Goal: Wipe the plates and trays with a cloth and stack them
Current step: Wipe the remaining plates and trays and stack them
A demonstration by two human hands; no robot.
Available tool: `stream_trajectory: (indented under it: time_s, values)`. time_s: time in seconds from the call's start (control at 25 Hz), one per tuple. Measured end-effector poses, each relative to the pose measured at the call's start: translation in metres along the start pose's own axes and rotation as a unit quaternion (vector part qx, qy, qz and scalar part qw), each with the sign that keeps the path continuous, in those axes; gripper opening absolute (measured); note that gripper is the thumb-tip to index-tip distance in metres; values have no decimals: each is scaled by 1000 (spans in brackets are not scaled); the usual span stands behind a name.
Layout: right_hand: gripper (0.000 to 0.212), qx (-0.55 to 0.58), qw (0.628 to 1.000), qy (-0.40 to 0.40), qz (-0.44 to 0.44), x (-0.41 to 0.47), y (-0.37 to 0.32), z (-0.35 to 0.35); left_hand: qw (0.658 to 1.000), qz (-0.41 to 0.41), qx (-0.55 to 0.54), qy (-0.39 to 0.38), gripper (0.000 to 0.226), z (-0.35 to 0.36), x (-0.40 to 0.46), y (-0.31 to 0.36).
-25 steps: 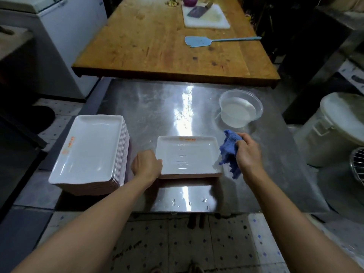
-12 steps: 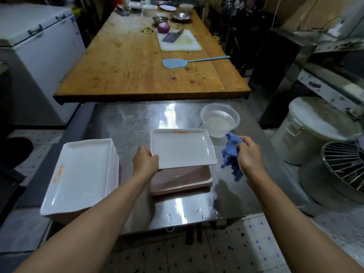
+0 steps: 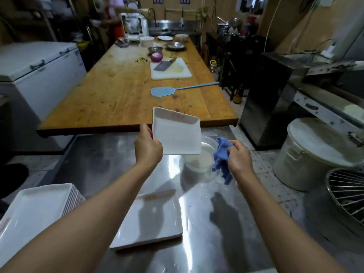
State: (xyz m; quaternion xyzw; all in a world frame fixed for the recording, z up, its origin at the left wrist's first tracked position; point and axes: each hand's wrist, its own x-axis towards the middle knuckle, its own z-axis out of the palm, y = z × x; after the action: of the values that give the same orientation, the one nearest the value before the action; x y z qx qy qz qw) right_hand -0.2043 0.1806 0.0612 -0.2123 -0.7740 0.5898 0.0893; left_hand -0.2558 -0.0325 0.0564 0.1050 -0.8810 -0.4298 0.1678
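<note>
**Plate lifted off the worktop, cloth ready beside it**

Between the two hands, raised clear of the worktop (image 3: 102,164), is the white rectangular plate (image 3: 177,134). A second ago it lay flat on another plate; now the left hand (image 3: 148,147) grips its left edge and tilts its inner face toward the person. The right hand (image 3: 239,159) holds the bunched blue cloth (image 3: 221,157) just right of the plate, not yet touching it. Judging by this, wiping is about to begin and stacking comes after.

The plate looks smooth and glossy, with a shallow raised rim, squared corners and a faint orange mark near its far edge. The cloth is soft and crumpled, hanging below the fist. Below the hands lies a clear round bowl (image 3: 201,160) of water on shiny, wet steel. Nearer than the hands lies a second plate (image 3: 157,219), and beside the left forearm a tall stack of plates (image 3: 35,209).
</note>
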Motion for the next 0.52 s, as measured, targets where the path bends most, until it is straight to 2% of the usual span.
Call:
stream_trajectory:
  time_s: [0.24,0.52]
  values:
    - [23,6,1000,-21,6,46,3,-14,993,81,85,31,17,33,-2,20]
    - [25,37,998,-52,18,69,7,-23,986,121,107,38,19,51,1,39]
